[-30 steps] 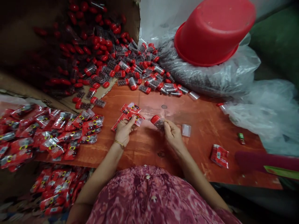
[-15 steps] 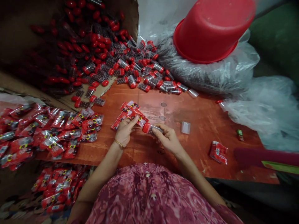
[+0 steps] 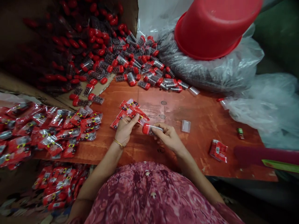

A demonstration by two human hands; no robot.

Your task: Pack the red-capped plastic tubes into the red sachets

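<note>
My left hand [image 3: 125, 129] pinches a red printed packet [image 3: 141, 117] between thumb and fingers, above a few more flat red packets [image 3: 121, 115] on the orange-red table. In my right hand [image 3: 168, 136] is a clear tube with a red cap [image 3: 149, 129], filled with small dark pieces. The tube lies sideways, its cap pointing left and close to the packet's lower end. Whether cap and packet touch is hard to tell.
A cardboard box [image 3: 14, 82] spills capped tubes [image 3: 131, 79] across the back. Filled packets [image 3: 57, 132] pile at left. A red tub [image 3: 215, 31] stands on a plastic bag [image 3: 201, 74]. A clear piece [image 3: 186, 126] and a red packet [image 3: 218, 151] lie at right.
The view has shifted slightly. Both hands keep nearly the same places and holds, with the capped tube still beside the packet.
</note>
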